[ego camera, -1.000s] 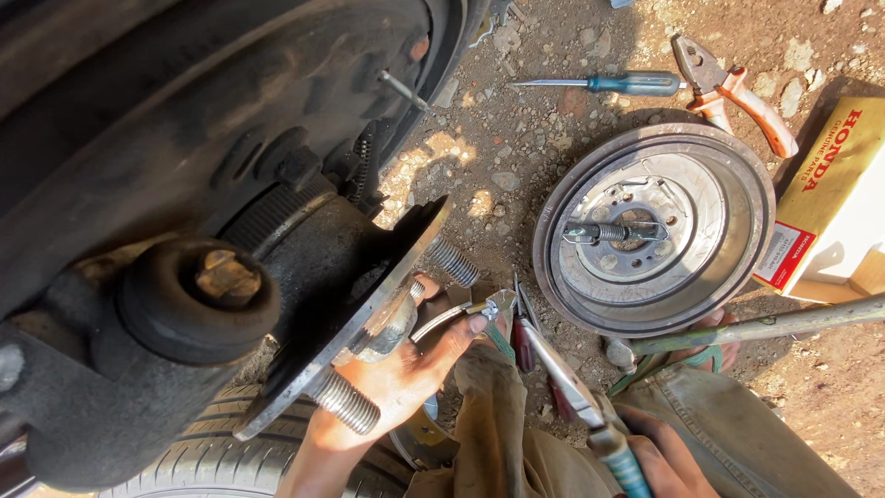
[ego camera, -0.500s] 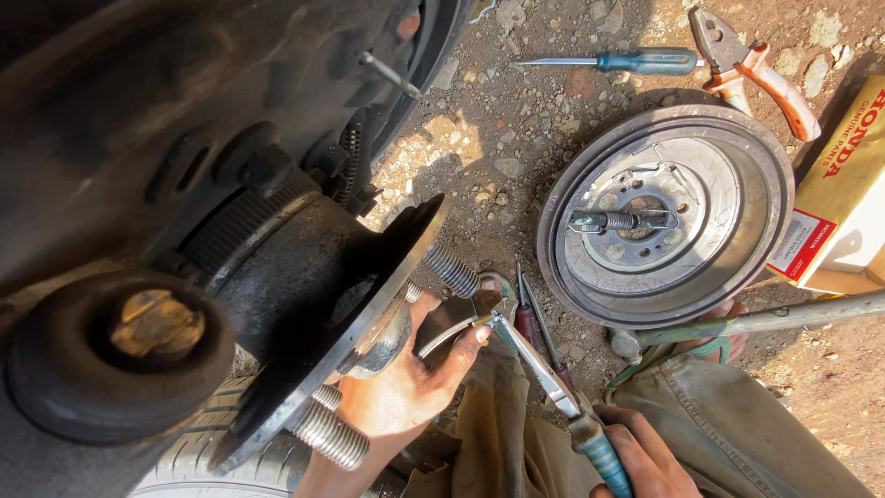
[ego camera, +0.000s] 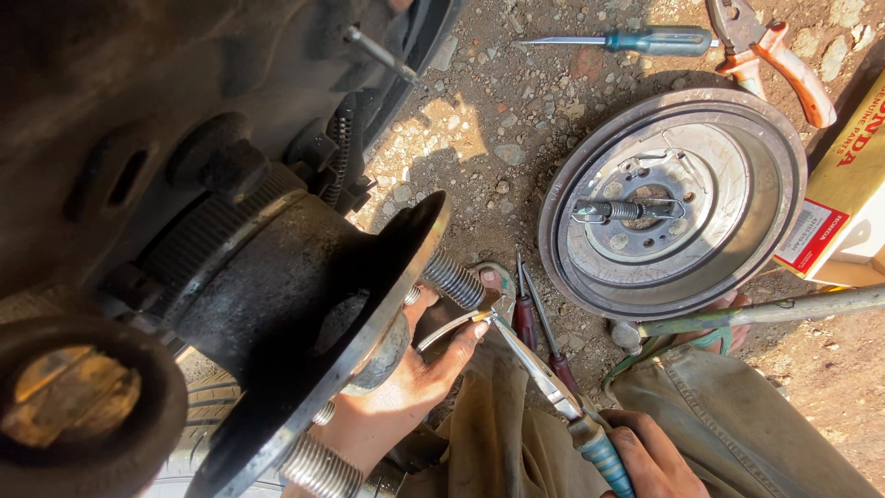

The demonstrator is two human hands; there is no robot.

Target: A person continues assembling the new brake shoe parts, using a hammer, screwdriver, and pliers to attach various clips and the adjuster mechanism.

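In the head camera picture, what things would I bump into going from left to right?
Wheel hub → left hand → pliers in the right hand → brake drum → yellow box.

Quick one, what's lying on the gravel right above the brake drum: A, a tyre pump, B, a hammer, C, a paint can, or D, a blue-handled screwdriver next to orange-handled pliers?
D: a blue-handled screwdriver lies on the gravel above the brake drum, with orange-handled pliers just to its right.

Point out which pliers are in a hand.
The blue-handled pliers, gripped by the right hand. The orange-handled pliers lie untouched on the ground beside the screwdriver.
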